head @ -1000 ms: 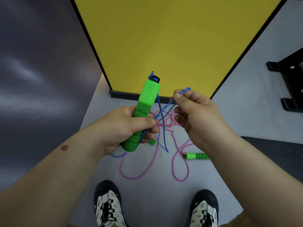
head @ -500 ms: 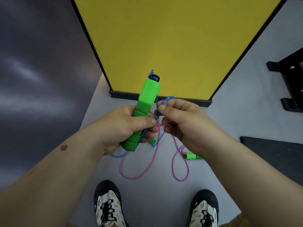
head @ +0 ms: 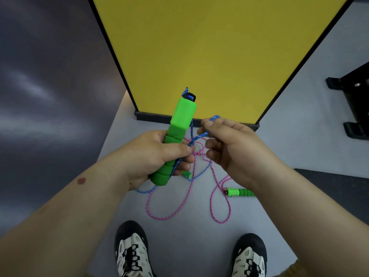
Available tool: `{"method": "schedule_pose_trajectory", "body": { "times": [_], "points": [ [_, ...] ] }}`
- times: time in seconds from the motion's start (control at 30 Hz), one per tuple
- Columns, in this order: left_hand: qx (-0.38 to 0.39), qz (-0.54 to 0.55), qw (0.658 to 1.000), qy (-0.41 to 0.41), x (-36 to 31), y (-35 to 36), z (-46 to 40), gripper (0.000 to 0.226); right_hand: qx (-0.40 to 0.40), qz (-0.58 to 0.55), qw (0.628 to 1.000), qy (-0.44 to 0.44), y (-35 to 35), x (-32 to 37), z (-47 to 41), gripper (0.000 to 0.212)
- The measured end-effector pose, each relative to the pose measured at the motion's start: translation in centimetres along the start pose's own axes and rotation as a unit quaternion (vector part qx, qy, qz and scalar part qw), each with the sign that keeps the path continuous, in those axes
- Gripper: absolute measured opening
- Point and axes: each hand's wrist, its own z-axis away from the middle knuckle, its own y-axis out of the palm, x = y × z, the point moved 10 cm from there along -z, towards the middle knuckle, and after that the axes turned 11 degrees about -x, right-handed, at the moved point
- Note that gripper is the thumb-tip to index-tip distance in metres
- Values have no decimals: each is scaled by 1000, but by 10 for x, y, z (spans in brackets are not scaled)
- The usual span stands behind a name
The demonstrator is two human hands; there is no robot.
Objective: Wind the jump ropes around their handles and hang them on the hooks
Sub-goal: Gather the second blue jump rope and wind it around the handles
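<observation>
The left hand (head: 151,154) held the green handle (head: 175,140) upright, fingers curled round its soft foam part, while the right hand (head: 231,148) pinched a loop of the blue rope (head: 202,134) just beside it. The rope looked thin, light and floppy, so it would likely slip loose unless pulled snug. A pink rope (head: 169,215) lay on the floor (head: 199,236) below.

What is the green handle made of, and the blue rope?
The green handle looks like two materials: a smooth, slightly shiny top block, probably hard plastic, and matte ridged segments below, probably soft foam, where the left hand grips it. The blue rope looks like braided fabric cord, judging by its speckled woven pattern.
</observation>
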Motion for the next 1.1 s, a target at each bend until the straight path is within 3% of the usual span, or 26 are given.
{"method": "schedule_pose_trajectory", "body": {
  "times": [0.17,0.27,0.4,0.6,0.83,1.1],
  "points": [
    [-4,3,1000,0,-1,-1,1,12,47,5,999,21,13,-6,8,22],
    [3,-2,1000,3,-1,0,2,12,65,39,997,-1,17,-7,11,10],
    [7,3,1000,-4,-1,1,2,16,8,23,999,-22,7,-3,4,4],
    [11,2,1000,2,-2,0,2,20,-62,-38,997,-32,-14,9,-5,11],
    [10,-7,1000,0,-1,0,2,13,55,50,997,15,17,-15,9,9],
    [3,4,1000,-4,-2,-1,3,11,-56,-14,998,-39,-11,6,-5,8]
  ]
}}
